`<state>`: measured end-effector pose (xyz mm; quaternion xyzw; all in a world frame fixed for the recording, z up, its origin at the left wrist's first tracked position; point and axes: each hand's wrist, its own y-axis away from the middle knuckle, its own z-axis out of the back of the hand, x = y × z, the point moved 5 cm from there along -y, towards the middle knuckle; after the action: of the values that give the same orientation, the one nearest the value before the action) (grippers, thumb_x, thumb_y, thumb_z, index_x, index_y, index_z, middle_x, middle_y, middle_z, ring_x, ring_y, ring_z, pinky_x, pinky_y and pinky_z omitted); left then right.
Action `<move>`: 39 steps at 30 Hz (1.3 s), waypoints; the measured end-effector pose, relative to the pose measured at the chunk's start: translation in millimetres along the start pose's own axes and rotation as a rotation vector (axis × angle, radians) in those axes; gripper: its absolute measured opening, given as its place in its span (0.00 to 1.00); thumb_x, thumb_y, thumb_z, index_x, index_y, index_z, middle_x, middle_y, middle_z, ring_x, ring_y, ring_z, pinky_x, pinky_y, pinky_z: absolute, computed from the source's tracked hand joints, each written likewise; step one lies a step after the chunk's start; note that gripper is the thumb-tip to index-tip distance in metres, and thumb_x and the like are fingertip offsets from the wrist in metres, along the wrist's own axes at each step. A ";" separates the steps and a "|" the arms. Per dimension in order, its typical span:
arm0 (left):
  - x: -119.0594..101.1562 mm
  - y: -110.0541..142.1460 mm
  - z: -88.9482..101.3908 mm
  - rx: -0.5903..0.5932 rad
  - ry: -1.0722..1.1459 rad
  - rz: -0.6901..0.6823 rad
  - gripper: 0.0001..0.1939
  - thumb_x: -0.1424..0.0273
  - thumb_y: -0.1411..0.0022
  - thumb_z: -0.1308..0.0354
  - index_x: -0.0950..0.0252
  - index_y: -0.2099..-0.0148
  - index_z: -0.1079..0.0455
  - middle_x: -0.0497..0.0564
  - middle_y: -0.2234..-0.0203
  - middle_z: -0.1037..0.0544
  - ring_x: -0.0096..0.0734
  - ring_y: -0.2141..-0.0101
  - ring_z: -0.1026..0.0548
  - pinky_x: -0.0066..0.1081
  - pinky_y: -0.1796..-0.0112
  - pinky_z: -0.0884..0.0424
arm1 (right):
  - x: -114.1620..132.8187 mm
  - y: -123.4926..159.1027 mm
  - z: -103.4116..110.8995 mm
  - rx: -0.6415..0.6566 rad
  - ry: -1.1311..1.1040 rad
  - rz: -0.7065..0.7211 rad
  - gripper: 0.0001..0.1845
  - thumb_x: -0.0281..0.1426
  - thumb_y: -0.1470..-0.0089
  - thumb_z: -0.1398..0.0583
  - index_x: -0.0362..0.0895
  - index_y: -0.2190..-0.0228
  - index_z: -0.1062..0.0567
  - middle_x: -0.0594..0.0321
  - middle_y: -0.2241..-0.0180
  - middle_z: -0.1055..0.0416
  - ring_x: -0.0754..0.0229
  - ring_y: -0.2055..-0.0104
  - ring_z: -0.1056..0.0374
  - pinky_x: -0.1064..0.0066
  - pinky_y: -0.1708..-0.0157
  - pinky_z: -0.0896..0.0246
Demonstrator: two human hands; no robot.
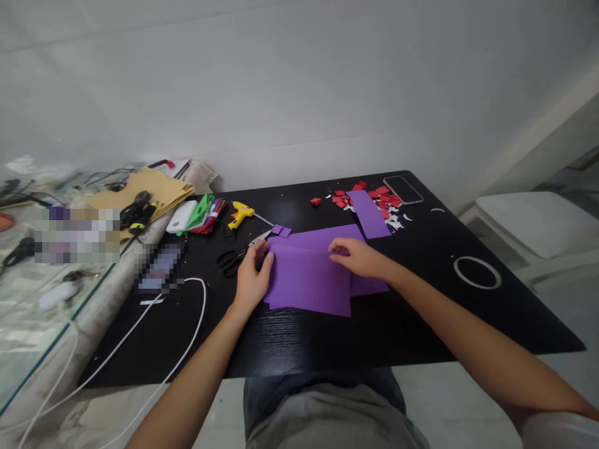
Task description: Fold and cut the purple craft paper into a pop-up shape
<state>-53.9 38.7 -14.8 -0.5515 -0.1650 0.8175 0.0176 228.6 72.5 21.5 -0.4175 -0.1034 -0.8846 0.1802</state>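
A sheet of purple paper (309,280) is between my hands, partly over another purple sheet (369,285) on the black table. My left hand (253,274) grips the upper sheet's left edge near its top corner, thumb in front. At its top right, my right hand (358,257) pinches the same sheet with curled fingers. Scissors (231,259) with black handles lie just left of my left hand, their blades pointing toward small purple paper pieces (281,231). A purple strip (369,215) lies beyond my right hand, over red and white paper scraps (388,201).
A yellow glue gun (242,214) and folded green and red paper (206,215) lie at the back left. A phone (402,189) is at the back right, with a white ring (477,272) nearer. A white cable (201,312) curves across the table's left side.
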 end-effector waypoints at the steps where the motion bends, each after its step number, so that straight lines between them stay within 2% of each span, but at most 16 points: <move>1: 2.1 -0.9 1.1 -0.027 0.068 0.026 0.26 0.56 0.31 0.40 0.63 0.36 0.31 0.61 0.41 0.22 0.48 0.40 0.24 0.50 0.36 0.32 | 0.7 2.5 3.4 -0.024 -0.061 0.010 0.05 0.31 0.42 0.39 0.45 0.64 0.24 0.55 0.59 0.20 0.51 0.54 0.23 0.58 0.49 0.30; 4: 8.1 -4.4 2.8 -0.082 0.266 0.120 0.30 0.47 0.29 0.46 0.61 0.35 0.34 0.60 0.40 0.24 0.45 0.40 0.24 0.47 0.38 0.31 | 1.8 15.1 12.2 -0.117 -0.215 0.028 0.10 0.36 0.41 0.41 0.46 0.58 0.27 0.54 0.55 0.21 0.51 0.52 0.23 0.56 0.49 0.29; 6: 9.2 -6.1 0.0 -0.044 0.388 0.202 0.33 0.41 0.30 0.52 0.63 0.42 0.29 0.60 0.47 0.20 0.45 0.48 0.20 0.45 0.46 0.24 | 3.2 24.7 15.2 -0.150 -0.286 0.050 0.10 0.38 0.39 0.42 0.47 0.59 0.28 0.53 0.54 0.21 0.50 0.50 0.23 0.54 0.47 0.30; 9: 1.9 -2.1 -11.6 0.156 0.525 0.343 0.36 0.36 0.34 0.51 0.67 0.57 0.25 0.57 0.66 0.18 0.42 0.66 0.18 0.39 0.64 0.20 | 7.1 34.5 17.7 -0.184 -0.381 0.137 0.02 0.31 0.45 0.41 0.47 0.68 0.26 0.54 0.44 0.24 0.49 0.37 0.30 0.51 0.36 0.40; 11: -7.5 6.2 -21.4 0.326 0.571 0.424 0.34 0.38 0.38 0.43 0.68 0.61 0.24 0.55 0.74 0.21 0.38 0.75 0.20 0.35 0.72 0.23 | 8.0 36.3 16.8 -0.202 -0.417 0.178 0.05 0.26 0.48 0.41 0.47 0.71 0.25 0.56 0.36 0.30 0.48 0.30 0.38 0.51 0.32 0.46; 13: -16.3 15.7 -29.8 0.454 0.593 0.474 0.29 0.43 0.44 0.33 0.68 0.63 0.25 0.51 0.78 0.24 0.34 0.79 0.23 0.33 0.76 0.24 | 4.5 34.7 12.2 -0.221 -0.441 0.140 0.08 0.25 0.49 0.41 0.47 0.71 0.22 0.56 0.34 0.33 0.47 0.29 0.40 0.50 0.32 0.47; 16: -22.4 24.4 -37.6 0.531 0.590 0.494 0.25 0.55 0.53 0.22 0.67 0.62 0.25 0.46 0.78 0.24 0.28 0.80 0.25 0.29 0.76 0.24 | -7.9 31.2 -1.5 -0.254 -0.547 -0.040 0.09 0.29 0.47 0.40 0.47 0.65 0.19 0.56 0.40 0.27 0.48 0.36 0.32 0.53 0.37 0.40; 19: -20.5 23.9 -39.7 0.516 0.571 0.480 0.23 0.59 0.54 0.20 0.65 0.66 0.28 0.42 0.80 0.26 0.23 0.80 0.27 0.23 0.76 0.27 | -16.8 29.0 -17.3 -0.280 -0.620 -0.140 0.19 0.36 0.40 0.42 0.51 0.48 0.24 0.58 0.55 0.21 0.53 0.55 0.25 0.58 0.53 0.30; 20: -19.4 22.8 -39.6 0.507 0.562 0.475 0.23 0.59 0.54 0.20 0.65 0.68 0.30 0.41 0.81 0.27 0.22 0.80 0.28 0.23 0.76 0.27 | -19.2 28.3 -22.4 -0.276 -0.640 -0.168 0.19 0.40 0.38 0.43 0.51 0.48 0.25 0.59 0.60 0.22 0.54 0.60 0.25 0.60 0.59 0.30; 22: -17.6 20.7 -39.1 0.494 0.542 0.466 0.24 0.59 0.54 0.21 0.64 0.70 0.33 0.39 0.82 0.29 0.21 0.81 0.29 0.23 0.75 0.27 | -22.5 27.1 -31.0 -0.254 -0.668 -0.207 0.20 0.48 0.37 0.45 0.48 0.55 0.24 0.61 0.68 0.25 0.56 0.68 0.29 0.64 0.67 0.33; 25: -16.6 20.0 -38.3 0.490 0.503 0.453 0.25 0.57 0.54 0.21 0.64 0.71 0.34 0.39 0.82 0.29 0.22 0.80 0.29 0.24 0.74 0.26 | -23.3 26.9 -38.9 -0.187 -0.681 -0.235 0.25 0.56 0.41 0.41 0.46 0.68 0.26 0.63 0.74 0.30 0.58 0.72 0.33 0.66 0.70 0.37; 29: -15.6 19.9 -35.2 0.478 0.439 0.412 0.25 0.54 0.51 0.23 0.64 0.71 0.34 0.39 0.83 0.32 0.23 0.80 0.30 0.26 0.72 0.26 | -22.1 30.6 -41.3 -0.116 -0.637 -0.250 0.30 0.60 0.47 0.37 0.46 0.75 0.30 0.67 0.77 0.34 0.62 0.75 0.40 0.68 0.72 0.44; 31: -16.0 16.0 -31.0 0.455 0.403 0.378 0.23 0.51 0.46 0.27 0.64 0.66 0.30 0.41 0.81 0.30 0.25 0.77 0.28 0.27 0.70 0.27 | -21.1 32.2 -41.4 -0.075 -0.591 -0.249 0.31 0.61 0.47 0.37 0.46 0.76 0.33 0.70 0.78 0.38 0.64 0.76 0.44 0.69 0.74 0.49; 34: -21.7 4.2 -25.2 0.446 0.340 0.318 0.24 0.48 0.38 0.34 0.64 0.52 0.25 0.49 0.69 0.20 0.31 0.68 0.22 0.29 0.65 0.26 | -15.6 32.2 -43.3 0.055 -0.507 -0.223 0.32 0.61 0.48 0.37 0.47 0.78 0.37 0.73 0.80 0.45 0.66 0.77 0.49 0.70 0.75 0.55; 37: -35.5 -6.8 -28.9 0.521 0.262 0.238 0.23 0.52 0.40 0.31 0.65 0.52 0.22 0.54 0.61 0.17 0.35 0.61 0.21 0.32 0.57 0.27 | -4.7 28.6 -46.1 0.216 -0.410 -0.163 0.31 0.58 0.47 0.37 0.47 0.79 0.41 0.74 0.80 0.49 0.67 0.77 0.52 0.70 0.75 0.57; 39: -45.5 -8.7 -37.9 0.617 0.212 0.186 0.20 0.55 0.41 0.29 0.65 0.54 0.20 0.53 0.63 0.17 0.34 0.63 0.22 0.31 0.58 0.28 | 3.5 24.6 -48.5 0.315 -0.336 -0.118 0.30 0.54 0.45 0.37 0.47 0.80 0.41 0.74 0.80 0.50 0.67 0.76 0.53 0.70 0.74 0.58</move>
<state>-3.1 46.8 15.7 -0.6149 0.1440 0.7650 0.1262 202.5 33.0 -5.5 -0.5186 -0.2928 -0.7847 0.1715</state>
